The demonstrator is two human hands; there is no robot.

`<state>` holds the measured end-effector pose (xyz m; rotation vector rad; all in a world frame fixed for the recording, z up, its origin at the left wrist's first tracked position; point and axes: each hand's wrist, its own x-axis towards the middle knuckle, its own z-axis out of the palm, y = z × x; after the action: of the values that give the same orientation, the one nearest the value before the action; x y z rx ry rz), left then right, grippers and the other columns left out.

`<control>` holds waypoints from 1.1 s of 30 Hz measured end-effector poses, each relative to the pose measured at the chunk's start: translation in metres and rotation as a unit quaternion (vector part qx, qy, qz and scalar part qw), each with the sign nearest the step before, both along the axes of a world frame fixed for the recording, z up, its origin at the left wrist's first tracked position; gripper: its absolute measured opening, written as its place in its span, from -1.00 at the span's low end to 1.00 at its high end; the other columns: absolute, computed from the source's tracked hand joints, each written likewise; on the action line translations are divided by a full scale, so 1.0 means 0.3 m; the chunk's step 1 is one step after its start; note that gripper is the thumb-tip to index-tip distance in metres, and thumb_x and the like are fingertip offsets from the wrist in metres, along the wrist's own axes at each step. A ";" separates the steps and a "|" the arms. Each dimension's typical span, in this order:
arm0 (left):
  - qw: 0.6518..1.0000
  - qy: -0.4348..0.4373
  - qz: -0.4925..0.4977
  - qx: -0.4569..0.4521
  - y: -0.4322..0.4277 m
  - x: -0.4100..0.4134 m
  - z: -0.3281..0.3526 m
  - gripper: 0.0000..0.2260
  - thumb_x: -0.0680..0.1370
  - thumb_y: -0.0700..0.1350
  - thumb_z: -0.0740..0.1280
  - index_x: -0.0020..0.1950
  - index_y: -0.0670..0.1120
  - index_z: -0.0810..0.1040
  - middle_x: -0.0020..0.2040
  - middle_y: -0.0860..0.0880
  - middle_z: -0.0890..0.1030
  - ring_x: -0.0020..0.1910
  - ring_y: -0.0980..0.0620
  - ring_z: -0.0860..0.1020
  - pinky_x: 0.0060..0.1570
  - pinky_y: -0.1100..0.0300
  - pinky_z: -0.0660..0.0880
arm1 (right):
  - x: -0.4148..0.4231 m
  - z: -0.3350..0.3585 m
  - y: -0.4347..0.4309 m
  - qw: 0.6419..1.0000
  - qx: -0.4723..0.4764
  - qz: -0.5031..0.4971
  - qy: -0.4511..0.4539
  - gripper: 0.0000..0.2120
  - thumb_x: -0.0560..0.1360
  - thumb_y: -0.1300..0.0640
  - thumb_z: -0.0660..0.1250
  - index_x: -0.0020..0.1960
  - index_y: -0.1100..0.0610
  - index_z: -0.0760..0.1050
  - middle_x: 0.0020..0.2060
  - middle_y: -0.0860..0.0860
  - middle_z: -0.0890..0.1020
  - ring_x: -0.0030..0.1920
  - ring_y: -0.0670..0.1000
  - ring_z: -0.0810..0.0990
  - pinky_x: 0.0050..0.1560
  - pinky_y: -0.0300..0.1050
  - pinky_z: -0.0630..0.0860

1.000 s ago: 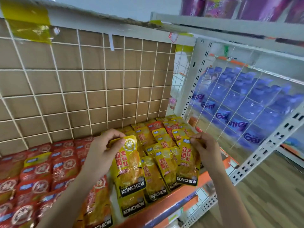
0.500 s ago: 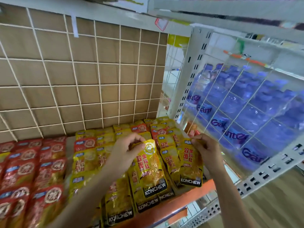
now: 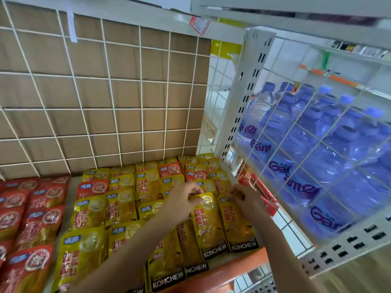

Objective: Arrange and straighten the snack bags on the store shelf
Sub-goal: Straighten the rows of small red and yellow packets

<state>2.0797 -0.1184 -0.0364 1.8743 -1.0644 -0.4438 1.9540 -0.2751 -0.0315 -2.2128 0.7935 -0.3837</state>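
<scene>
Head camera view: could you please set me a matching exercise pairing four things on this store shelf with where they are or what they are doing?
Things
1. left hand
2. right hand
3. red snack bags
4. water bottles

Places or states
a. to the right of the white upright post
b. holds the top of the rightmost yellow bag
c. at the left end of the shelf
d. grips the top of the second yellow bag from the right

Pairs: 1-d, 2-b, 3-c, 4-a
</scene>
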 end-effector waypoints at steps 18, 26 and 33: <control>0.985 -0.156 0.062 0.027 -0.063 -0.043 -0.057 -0.88 0.50 -0.03 0.36 -0.04 -0.04 0.53 -0.12 0.11 0.52 -0.11 0.15 0.51 -0.10 0.25 0.48 | -0.004 -0.031 -0.058 0.995 -0.081 0.051 0.031 -0.94 0.50 0.10 0.32 -0.06 0.02 0.57 -0.19 -0.19 0.45 -0.18 -0.24 0.41 -0.27 -0.37 0.26; 0.977 -0.187 0.100 0.013 -0.021 0.093 -0.023 -0.91 0.54 -0.06 0.29 -0.01 -0.03 0.55 -0.04 0.07 0.56 -0.07 0.16 0.51 -0.06 0.22 0.50 | 0.057 0.001 -0.033 0.989 -0.131 0.067 -0.032 -0.78 0.53 0.12 0.28 0.16 0.10 0.53 0.03 -0.04 0.54 -0.03 -0.14 0.52 -0.11 -0.33 0.36; 0.981 -0.154 0.112 0.041 0.000 0.252 -0.017 -0.91 0.55 -0.15 0.28 0.00 -0.09 0.57 -0.03 -0.02 0.62 -0.04 0.03 0.55 -0.04 0.17 0.46 | 0.211 0.011 -0.006 0.981 -0.148 0.119 0.041 -0.67 0.54 0.08 0.26 0.29 0.09 0.45 0.17 0.04 0.51 0.14 0.06 0.51 0.10 -0.06 0.47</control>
<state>2.1551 -0.1183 -0.0415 2.1552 -1.0286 -0.0677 2.0174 -0.2769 -0.0282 -2.5822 0.5286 -0.3097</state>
